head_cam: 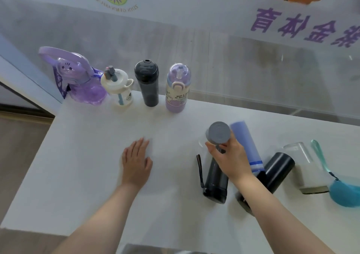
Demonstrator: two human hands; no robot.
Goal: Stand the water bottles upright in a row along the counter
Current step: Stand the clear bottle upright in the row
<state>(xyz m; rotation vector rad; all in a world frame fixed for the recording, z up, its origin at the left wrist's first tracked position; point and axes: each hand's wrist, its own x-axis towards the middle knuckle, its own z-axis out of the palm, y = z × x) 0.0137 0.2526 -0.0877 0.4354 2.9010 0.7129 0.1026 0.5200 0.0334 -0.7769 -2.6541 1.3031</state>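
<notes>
Right hand (229,160) grips a grey-capped bottle (218,135); left hand (136,162) lies flat, spread on bare counter (87,156).

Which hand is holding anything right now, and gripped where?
Right hand grips the grey-capped bottle on its clear body just below the cap. Left hand holds nothing; it lies flat on the counter.

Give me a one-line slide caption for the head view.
Four bottles stand along the counter edge; right hand grips the grey-capped bottle, left hand flat.
</notes>
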